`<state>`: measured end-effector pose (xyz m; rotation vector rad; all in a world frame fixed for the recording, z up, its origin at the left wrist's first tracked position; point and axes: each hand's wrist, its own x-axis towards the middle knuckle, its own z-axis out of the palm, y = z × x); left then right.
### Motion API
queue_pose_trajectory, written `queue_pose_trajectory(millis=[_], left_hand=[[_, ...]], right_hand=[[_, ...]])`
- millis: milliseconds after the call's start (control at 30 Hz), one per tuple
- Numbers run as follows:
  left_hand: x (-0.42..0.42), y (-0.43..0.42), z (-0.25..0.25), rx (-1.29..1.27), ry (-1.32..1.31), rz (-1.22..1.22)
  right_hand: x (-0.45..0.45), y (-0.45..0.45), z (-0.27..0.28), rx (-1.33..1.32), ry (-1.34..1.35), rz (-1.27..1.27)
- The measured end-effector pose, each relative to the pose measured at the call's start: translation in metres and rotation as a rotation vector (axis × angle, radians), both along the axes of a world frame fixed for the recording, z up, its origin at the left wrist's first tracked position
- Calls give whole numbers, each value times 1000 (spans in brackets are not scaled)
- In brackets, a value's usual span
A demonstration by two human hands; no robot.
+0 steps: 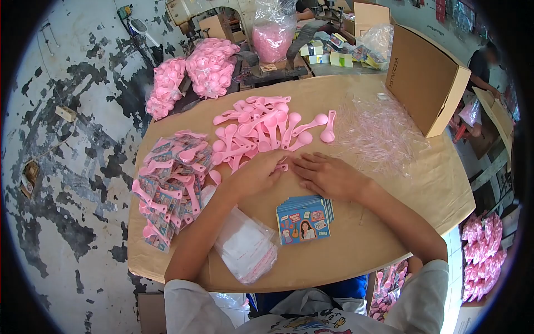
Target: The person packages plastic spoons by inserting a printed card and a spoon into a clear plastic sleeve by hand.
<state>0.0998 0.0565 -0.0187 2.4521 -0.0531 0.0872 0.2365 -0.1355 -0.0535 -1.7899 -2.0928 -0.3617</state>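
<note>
My left hand (262, 171) is curled at the near edge of a heap of pink measuring spoons (258, 127). A pink spoon end (283, 167) pokes out by its fingertips; the rest of that spoon is hidden. Palm down, my right hand (328, 175) lies on the table with fingers stretched, its tips close to my left hand. Below it sits a stack of printed cards (304, 222), the top one blue with a picture. Clear plastic sleeves (247, 245) lie under and beside my left forearm. Left of that arm is a pile of bagged spoons with cards (172, 186).
Loose thin clear plastic strips (381, 131) are scattered on the brown-covered table (428, 183) at right, before an upright cardboard box (425, 78). Bags of pink spoons (211, 67) stand at the back left. Another person (481, 69) is at far right.
</note>
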Motion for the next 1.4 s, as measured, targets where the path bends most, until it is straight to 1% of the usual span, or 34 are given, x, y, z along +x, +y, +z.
queue_pose_trajectory(millis=[33, 133, 233, 333, 433, 533, 633, 733, 833, 933, 1033, 1133, 1233, 1267, 1367, 1400], left_hand=[[0, 1, -1, -9, -11, 9], [-1, 9, -12, -94, -23, 9], [-2, 10, -16, -8, -36, -7], [-4, 9, -13, 37, -43, 9], [-4, 7, -13, 51, -26, 34], [-5, 3, -7, 46, 15, 76], [-4, 7, -14, 90, -63, 22], [-5, 4, -12, 111, -37, 46], [-7, 3, -3, 141, 5, -6], [-4, -8, 25, 244, -7, -48], [28, -20, 28, 313, -126, -194], [74, -25, -1, 524, -191, -194], [122, -8, -28, 717, -211, -296], [130, -3, -28, 695, -197, -282], [132, 14, -25, 615, -125, -210], [129, 20, -22, 584, -91, -160]], right_hand=[[2, -1, -4, 4, -44, -13], [15, -20, 25, -300, -110, -297], [25, -22, 25, -109, 110, -318], [22, 2, 0, 6, 17, -160], [17, -7, 2, -82, 8, -212], [9, -34, 36, -297, 154, -318], [19, -30, 18, 31, -44, -434], [33, -15, 7, -157, 21, -352], [30, -8, 11, 16, 29, -290], [41, -15, 9, -23, -45, -349], [62, -33, 1, -134, -108, -453], [64, -43, 26, -175, 70, -560], [55, -32, 16, -48, 149, -283], [53, -24, 0, 19, 141, -240], [47, -26, 1, -116, -17, -307], [47, -28, 11, -226, -69, -410]])
